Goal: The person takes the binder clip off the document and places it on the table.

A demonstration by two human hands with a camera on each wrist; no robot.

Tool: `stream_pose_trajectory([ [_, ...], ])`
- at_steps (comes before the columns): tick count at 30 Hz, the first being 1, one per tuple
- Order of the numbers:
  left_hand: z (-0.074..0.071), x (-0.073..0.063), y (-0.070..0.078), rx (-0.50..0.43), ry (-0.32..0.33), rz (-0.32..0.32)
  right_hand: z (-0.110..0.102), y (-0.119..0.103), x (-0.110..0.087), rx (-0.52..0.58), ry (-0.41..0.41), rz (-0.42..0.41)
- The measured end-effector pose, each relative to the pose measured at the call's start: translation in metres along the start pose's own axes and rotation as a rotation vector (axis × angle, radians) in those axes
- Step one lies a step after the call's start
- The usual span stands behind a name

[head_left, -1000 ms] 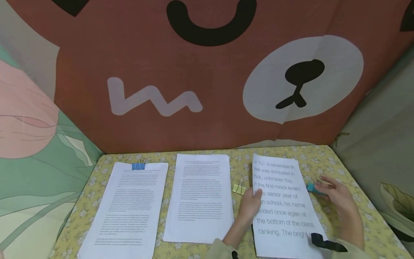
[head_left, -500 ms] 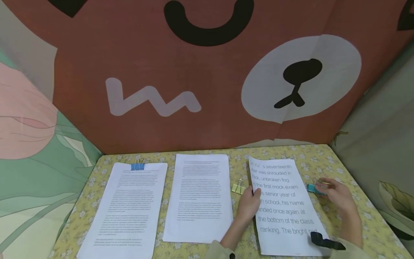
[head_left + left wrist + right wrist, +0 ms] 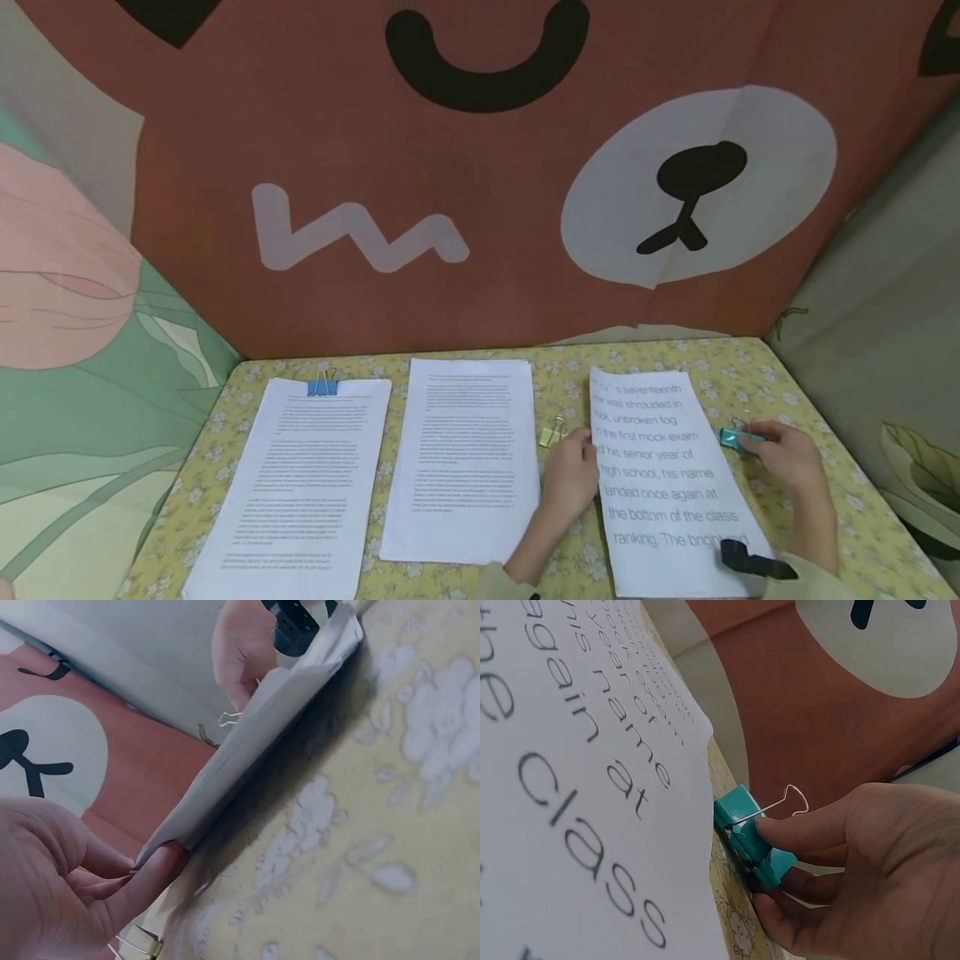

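Observation:
My left hand [image 3: 570, 477] is at the left edge of a stack of large-print paper sheets [image 3: 660, 492]. In the left wrist view, the left thumb and fingers pinch that edge [image 3: 169, 832], which is lifted above the cloth. To the right of the stack, my right hand [image 3: 793, 458] holds a teal binder clip [image 3: 738, 438] between thumb and fingers. The right wrist view shows the clip [image 3: 739, 810] just off the paper's right edge, one wire handle sticking up. Beside my left fingers lies a yellow binder clip [image 3: 552, 436], partly covered by the hand.
A second stack of printed sheets [image 3: 468, 467] lies in the middle, unclipped at its top. At the left is a third stack [image 3: 292, 492] with a blue binder clip [image 3: 322, 387] on its top edge. A flowered yellow cloth [image 3: 720, 354] covers the table, which ends at a printed fabric wall.
The left thumb has slid off the top page to its edge, uncovering the start of the lines. More of the teal clip shows in the right fingers. The stack sits slightly farther right.

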State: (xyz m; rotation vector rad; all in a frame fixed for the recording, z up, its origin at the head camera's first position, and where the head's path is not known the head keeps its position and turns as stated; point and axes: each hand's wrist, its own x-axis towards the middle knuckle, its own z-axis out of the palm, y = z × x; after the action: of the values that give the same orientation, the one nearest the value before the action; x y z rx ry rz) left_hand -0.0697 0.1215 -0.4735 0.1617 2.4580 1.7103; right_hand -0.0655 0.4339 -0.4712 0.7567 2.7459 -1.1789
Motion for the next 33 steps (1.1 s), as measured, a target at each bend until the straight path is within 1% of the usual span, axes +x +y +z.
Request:
stream_pose_trajectory([
  [1,0.000,0.001,0.000,0.020,0.008,0.021,0.000,0.000,0.000,-0.004,0.002,-0.007],
  [3,0.000,0.003,-0.002,0.062,0.017,0.036,0.000,0.001,0.000,-0.019,0.011,-0.024],
  [9,0.001,0.005,-0.004,0.150,0.017,0.034,0.001,0.003,-0.001,-0.069,0.046,-0.045],
  [11,0.002,0.005,-0.004,0.208,0.021,0.044,0.001,0.002,-0.002,-0.083,0.047,-0.048],
  [14,0.002,0.003,0.000,0.346,0.039,0.086,-0.001,-0.002,-0.004,-0.081,0.048,-0.025],
  [16,0.000,0.002,0.005,0.467,0.076,0.126,-0.004,-0.008,-0.006,-0.085,0.069,-0.011],
  [18,-0.007,0.002,0.011,0.541,0.109,0.170,-0.008,-0.014,-0.011,-0.091,0.105,-0.001],
  [20,-0.020,0.002,0.017,0.578,0.150,0.212,-0.010,-0.025,-0.016,-0.112,0.154,-0.011],
  [22,-0.038,0.003,0.022,0.589,0.200,0.264,-0.013,-0.036,-0.023,-0.116,0.200,-0.016],
  [25,-0.074,0.006,0.024,0.577,0.291,0.347,-0.014,-0.052,-0.033,-0.102,0.262,-0.050],
  [27,-0.100,0.006,0.023,0.577,0.354,0.374,-0.011,-0.065,-0.040,-0.086,0.294,-0.109],
  [29,-0.128,0.006,0.020,0.575,0.406,0.370,-0.004,-0.080,-0.045,-0.098,0.327,-0.212],
  [31,-0.155,0.003,0.015,0.583,0.437,0.332,0.006,-0.098,-0.049,-0.126,0.342,-0.311],
  [33,-0.180,-0.002,0.009,0.598,0.464,0.289,0.019,-0.117,-0.054,-0.147,0.338,-0.406],
])
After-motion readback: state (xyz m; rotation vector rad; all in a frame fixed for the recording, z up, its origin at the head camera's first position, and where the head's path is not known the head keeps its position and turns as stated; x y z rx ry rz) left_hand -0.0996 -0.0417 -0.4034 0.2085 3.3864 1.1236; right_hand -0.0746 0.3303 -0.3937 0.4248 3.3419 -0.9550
